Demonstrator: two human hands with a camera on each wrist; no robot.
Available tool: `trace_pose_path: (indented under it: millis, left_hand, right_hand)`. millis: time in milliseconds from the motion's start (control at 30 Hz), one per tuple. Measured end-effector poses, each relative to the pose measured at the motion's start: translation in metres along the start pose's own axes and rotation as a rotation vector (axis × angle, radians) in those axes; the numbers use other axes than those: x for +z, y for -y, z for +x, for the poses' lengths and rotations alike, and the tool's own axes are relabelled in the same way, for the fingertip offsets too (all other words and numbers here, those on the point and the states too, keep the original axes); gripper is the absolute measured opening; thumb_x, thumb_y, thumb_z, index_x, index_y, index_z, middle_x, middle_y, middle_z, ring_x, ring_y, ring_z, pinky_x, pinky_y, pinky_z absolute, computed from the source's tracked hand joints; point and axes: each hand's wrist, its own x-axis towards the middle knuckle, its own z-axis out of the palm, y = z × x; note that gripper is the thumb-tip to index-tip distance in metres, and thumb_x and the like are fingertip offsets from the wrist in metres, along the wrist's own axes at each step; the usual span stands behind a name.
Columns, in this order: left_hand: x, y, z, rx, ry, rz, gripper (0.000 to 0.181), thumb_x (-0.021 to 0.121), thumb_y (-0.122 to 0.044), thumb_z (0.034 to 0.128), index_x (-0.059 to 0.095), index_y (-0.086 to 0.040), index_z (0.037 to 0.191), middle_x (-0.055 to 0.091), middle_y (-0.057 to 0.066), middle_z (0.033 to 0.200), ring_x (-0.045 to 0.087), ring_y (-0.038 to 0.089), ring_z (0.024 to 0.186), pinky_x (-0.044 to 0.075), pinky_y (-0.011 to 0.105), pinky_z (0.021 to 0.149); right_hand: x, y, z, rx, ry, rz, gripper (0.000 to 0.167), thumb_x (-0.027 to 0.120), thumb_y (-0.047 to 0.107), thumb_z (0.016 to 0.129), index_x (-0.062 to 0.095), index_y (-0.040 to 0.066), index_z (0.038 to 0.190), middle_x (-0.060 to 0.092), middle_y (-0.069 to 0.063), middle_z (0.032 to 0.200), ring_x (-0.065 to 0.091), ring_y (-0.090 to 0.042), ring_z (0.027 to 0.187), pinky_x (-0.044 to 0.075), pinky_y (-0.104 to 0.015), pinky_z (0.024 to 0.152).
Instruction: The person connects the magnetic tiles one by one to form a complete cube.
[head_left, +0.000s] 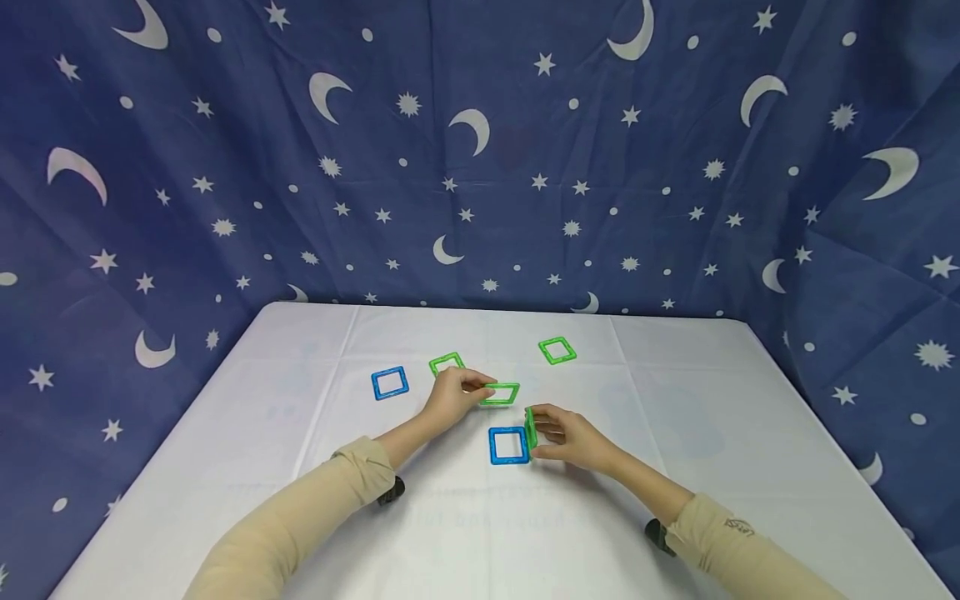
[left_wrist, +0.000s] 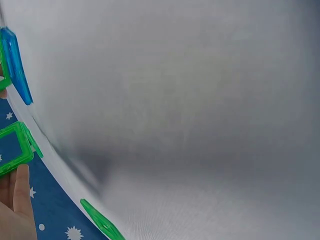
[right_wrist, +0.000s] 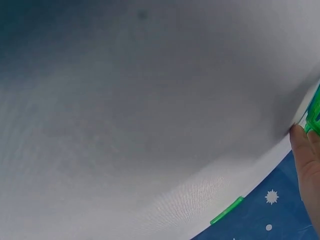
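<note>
My left hand (head_left: 456, 395) pinches a green square magnetic tile (head_left: 512, 385) by its left side; the left wrist view shows this hand (left_wrist: 15, 200) at its lower left corner. A second green tile (head_left: 531, 429) stands on edge along the right side of a blue square tile (head_left: 508, 461), which lies flat on the table. My right hand (head_left: 573, 439) grips that standing tile from the right, thumb nearer me and fingers on the far part. Only the fingers of this hand (right_wrist: 306, 155) and part of the green tile (right_wrist: 313, 117) show in the right wrist view.
Another blue tile (head_left: 375, 384) lies at the left on the white-covered table (head_left: 450, 542). Behind my left hand is a green tile (head_left: 446, 358), partly hidden by it. One more green tile (head_left: 557, 361) lies farther back right. A starry blue curtain (head_left: 517, 258) encloses the table's back and sides.
</note>
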Motion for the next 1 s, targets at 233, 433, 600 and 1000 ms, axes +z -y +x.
trace_pose_path:
  millis: [233,433,600,1000]
  left_hand:
    - [0.001,-0.002,-0.006,0.004,0.042,-0.038,0.013,0.07,-0.007,0.0835,0.074,-0.003,0.095,0.073,0.01,0.09,0.064,0.013,0.075,0.051,0.016,0.062]
    - [0.004,-0.004,-0.01,0.021,0.068,-0.062,0.012,0.07,-0.005,0.0825,0.074,-0.001,0.093,0.073,0.013,0.091,0.063,0.013,0.074,0.05,0.015,0.062]
    - [0.007,-0.004,-0.014,0.041,0.096,-0.054,0.011,0.069,-0.005,0.0836,0.074,-0.001,0.093,0.073,0.013,0.089,0.064,0.013,0.076,0.051,0.016,0.066]
    - [0.012,0.004,-0.018,0.049,0.225,0.042,0.021,0.068,-0.002,0.0837,0.07,0.005,0.103,0.072,0.017,0.094,0.07,0.024,0.085,0.056,0.021,0.071]
  right_hand:
    - [0.0,-0.001,0.001,-0.004,-0.003,-0.003,0.061,0.07,0.013,0.085,0.041,-0.007,0.135,0.048,-0.027,0.135,0.048,-0.044,0.124,0.045,-0.048,0.099]
    - [-0.001,-0.002,0.002,-0.02,-0.007,-0.01,0.061,0.069,0.012,0.085,0.041,-0.008,0.135,0.049,-0.028,0.134,0.049,-0.044,0.123,0.046,-0.047,0.098]
    - [-0.002,-0.003,0.001,-0.039,-0.002,-0.01,0.059,0.069,0.012,0.085,0.041,-0.009,0.133,0.049,-0.029,0.133,0.05,-0.044,0.122,0.046,-0.047,0.098]
    - [-0.003,0.001,0.004,-0.016,0.009,-0.01,0.057,0.069,0.011,0.086,0.042,-0.006,0.133,0.051,-0.025,0.132,0.05,-0.042,0.122,0.046,-0.048,0.098]
